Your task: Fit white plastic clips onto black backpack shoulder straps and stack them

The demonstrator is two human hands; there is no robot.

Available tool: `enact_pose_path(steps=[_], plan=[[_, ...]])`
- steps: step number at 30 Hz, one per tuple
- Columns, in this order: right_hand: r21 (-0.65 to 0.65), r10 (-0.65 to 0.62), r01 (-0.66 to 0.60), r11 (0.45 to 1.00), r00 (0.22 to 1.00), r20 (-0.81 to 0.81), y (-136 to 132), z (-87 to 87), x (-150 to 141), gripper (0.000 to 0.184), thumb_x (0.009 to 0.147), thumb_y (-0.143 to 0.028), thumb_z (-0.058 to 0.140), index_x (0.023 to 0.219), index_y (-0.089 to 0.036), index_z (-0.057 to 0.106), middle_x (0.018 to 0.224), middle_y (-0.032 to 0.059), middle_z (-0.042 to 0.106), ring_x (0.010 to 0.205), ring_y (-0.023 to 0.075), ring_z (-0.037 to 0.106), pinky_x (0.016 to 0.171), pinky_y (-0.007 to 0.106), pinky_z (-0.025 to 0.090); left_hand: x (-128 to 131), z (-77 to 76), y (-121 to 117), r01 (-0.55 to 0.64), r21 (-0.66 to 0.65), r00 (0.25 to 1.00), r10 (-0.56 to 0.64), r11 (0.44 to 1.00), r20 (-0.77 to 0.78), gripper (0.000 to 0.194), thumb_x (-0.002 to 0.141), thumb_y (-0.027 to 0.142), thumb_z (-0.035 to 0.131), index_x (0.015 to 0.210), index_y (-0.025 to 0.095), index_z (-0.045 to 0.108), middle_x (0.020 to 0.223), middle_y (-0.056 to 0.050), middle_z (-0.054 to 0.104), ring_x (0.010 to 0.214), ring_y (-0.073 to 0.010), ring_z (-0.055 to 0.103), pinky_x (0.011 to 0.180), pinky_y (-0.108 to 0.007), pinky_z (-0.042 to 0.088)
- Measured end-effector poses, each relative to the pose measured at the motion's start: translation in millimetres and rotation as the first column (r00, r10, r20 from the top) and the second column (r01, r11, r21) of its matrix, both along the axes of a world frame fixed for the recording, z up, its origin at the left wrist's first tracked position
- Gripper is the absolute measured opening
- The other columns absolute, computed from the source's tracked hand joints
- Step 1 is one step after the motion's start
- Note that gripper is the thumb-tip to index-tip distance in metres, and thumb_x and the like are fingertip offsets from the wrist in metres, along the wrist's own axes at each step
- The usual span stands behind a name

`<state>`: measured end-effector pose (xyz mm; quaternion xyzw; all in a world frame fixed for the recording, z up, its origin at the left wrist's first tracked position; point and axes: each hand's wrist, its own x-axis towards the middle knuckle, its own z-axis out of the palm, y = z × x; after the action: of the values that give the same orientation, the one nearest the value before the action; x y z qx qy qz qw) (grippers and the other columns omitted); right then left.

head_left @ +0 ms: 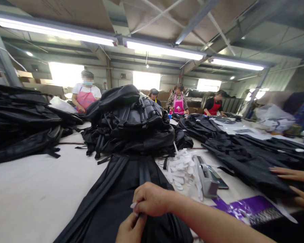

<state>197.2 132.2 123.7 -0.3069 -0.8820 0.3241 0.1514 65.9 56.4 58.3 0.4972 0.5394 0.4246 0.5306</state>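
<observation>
A black backpack (121,189) lies flat on the white table (32,192) just in front of me, straps running away from me. My right hand (150,199) rests on it with fingers closed, pinching a small white piece (133,205). My left hand (130,230) is right below it, fingers curled toward the same white piece, partly cut off by the frame's bottom edge. Whether the piece is fixed to the bag cannot be told.
A heap of white pieces (182,167) and a grey tape dispenser (205,173) sit to the right, with a purple packet (253,207) beyond. Black backpack piles (131,121) fill the table. Another person's hands (297,185) press on black fabric at right. Several aproned workers stand at the far end.
</observation>
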Motion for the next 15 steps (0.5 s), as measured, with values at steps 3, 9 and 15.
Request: enact_pose_path(steps=[3,9,15], plan=[[-0.094,-0.032,0.016,0.995,0.985,-0.170,-5,-6.9,5,0.011,0.074,-0.013,0.065,0.065,-0.014,0.071,0.073,-0.0001,0.064,0.070,0.0104,0.060,0.065,0.017,0.044,5,7.3,-7,0.037,-0.061,0.993,-0.030,0.997,0.112,0.062,0.070,0.065,0.065,0.096,0.010,0.075,0.085,-0.009,0.072,0.092,-0.0287,0.062,0.081,-0.034,0.048],[-0.206,-0.043,-0.012,0.978,0.965,-0.260,-10,-5.1,11,0.016,0.074,-0.011,0.061,0.060,-0.014,0.069,0.075,0.0004,0.062,0.069,0.0097,0.058,0.063,0.018,0.043,11,15.7,-16,0.013,-0.132,0.971,0.019,0.991,0.237,0.054,0.074,0.055,0.067,0.102,0.009,0.073,0.096,-0.011,0.072,0.100,-0.0283,0.060,0.088,-0.035,0.044],[-0.233,-0.107,0.041,0.972,0.954,-0.279,-18,-5.4,6,0.012,0.072,-0.013,0.065,0.061,-0.014,0.072,0.073,0.0000,0.063,0.067,0.0096,0.059,0.061,0.017,0.043,9,5.8,-7,0.029,-0.077,0.984,-0.015,0.997,0.180,0.064,0.066,0.067,0.068,0.096,0.010,0.075,0.092,-0.012,0.073,0.105,-0.0329,0.059,0.094,-0.039,0.044]])
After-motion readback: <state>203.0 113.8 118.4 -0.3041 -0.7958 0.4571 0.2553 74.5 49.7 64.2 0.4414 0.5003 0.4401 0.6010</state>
